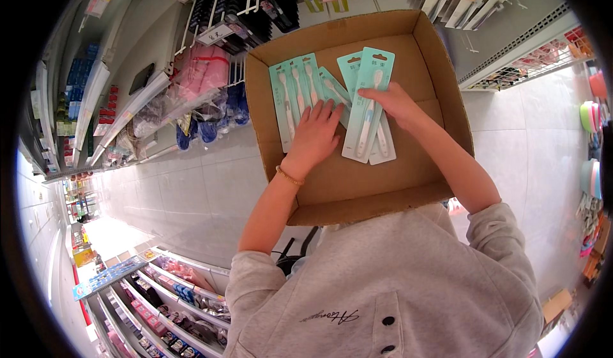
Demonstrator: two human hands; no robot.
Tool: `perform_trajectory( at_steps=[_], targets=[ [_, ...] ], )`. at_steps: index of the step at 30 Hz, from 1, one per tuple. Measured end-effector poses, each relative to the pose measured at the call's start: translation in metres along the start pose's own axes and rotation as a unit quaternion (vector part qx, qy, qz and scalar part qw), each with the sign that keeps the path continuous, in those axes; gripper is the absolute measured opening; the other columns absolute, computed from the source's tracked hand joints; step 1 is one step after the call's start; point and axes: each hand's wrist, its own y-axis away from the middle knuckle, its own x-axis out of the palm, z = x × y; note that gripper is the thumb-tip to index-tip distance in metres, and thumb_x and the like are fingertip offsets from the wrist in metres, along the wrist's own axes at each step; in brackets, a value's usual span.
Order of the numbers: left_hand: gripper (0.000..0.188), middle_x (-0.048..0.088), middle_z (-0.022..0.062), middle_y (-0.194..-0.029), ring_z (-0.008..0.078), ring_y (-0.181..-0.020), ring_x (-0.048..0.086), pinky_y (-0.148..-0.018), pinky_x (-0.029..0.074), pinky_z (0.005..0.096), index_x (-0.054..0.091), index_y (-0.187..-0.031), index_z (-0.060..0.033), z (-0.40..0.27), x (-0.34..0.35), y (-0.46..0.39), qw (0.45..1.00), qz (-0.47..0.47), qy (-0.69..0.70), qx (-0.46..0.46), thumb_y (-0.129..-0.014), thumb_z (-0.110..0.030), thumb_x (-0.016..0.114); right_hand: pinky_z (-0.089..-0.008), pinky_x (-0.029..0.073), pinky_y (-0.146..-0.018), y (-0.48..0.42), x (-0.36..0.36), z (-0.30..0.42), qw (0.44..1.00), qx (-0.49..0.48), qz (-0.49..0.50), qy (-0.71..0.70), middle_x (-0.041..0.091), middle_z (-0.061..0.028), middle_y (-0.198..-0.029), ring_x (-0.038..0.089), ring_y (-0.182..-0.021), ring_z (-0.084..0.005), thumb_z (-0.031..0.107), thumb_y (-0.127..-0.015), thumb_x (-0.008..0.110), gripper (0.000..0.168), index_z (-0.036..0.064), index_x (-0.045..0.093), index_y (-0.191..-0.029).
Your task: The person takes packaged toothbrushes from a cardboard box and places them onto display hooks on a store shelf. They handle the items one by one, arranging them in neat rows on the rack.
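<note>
An open cardboard box [383, 180] is in front of me, with several toothbrushes in mint-green blister packs inside. Between its thumb and fingers, my right hand [400, 101] grips a packed toothbrush [368, 113]. Another pack [384, 142] lies partly beneath that one; whether the hand also holds it I cannot tell. My left hand [316, 133], a beaded bracelet at its wrist, rests with spread fingers on the lower part of the packs [297, 80] lined up along the box's left side. A tilted pack [334, 89] lies between the two groups, partly covered.
Beyond the box, black packaged goods [234, 13] and pale packs [469, 6] hang on display hooks. Shelves with bagged goods [206, 70] stand at the left, and more stocked shelves [177, 305] at the lower left. A tiled floor [191, 190] surrounds the box.
</note>
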Motion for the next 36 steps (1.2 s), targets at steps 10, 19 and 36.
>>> perform_trajectory(
  at_steps=[10,19,36],
  targets=[
    [0.054,0.044,0.0113,-0.133,0.033,-0.125,0.037,-0.103,0.03,0.051,0.05,-0.124,-0.0078,-0.018,-0.01,-0.003,0.996,-0.001,0.002,0.09,-0.074,-0.018,0.068,-0.0333,0.049,-0.07,-0.024,-0.027,-0.018,0.992,-0.055,-0.037,0.105,0.065,-0.0119,-0.087,0.063,-0.08,-0.0203,0.015,-0.073,0.064,0.029,-0.004,0.063,-0.095],
    [0.059,0.042,0.0137,-0.135,0.0347,-0.128,0.034,-0.105,0.026,0.0535,0.051,-0.125,-0.0143,-0.005,0.003,-0.002,0.998,-0.009,-0.052,-0.046,-0.072,-0.031,0.072,-0.035,0.047,-0.066,-0.02,-0.024,-0.015,0.985,-0.063,-0.046,0.153,0.063,-0.0133,-0.082,0.061,-0.075,-0.0206,0.013,-0.073,0.063,0.026,-0.006,0.063,-0.091],
    [0.072,0.032,0.018,-0.141,0.0367,-0.133,0.028,-0.105,0.028,0.0521,0.042,-0.133,-0.0132,0.006,0.01,0.002,0.997,-0.02,-0.023,-0.073,-0.069,-0.026,0.074,-0.0379,0.049,-0.069,-0.011,0.003,-0.02,0.946,-0.109,0.025,0.303,0.066,-0.0164,-0.08,0.064,-0.076,-0.0287,0.026,-0.075,0.061,0.03,0.003,0.066,-0.094]
  ],
)
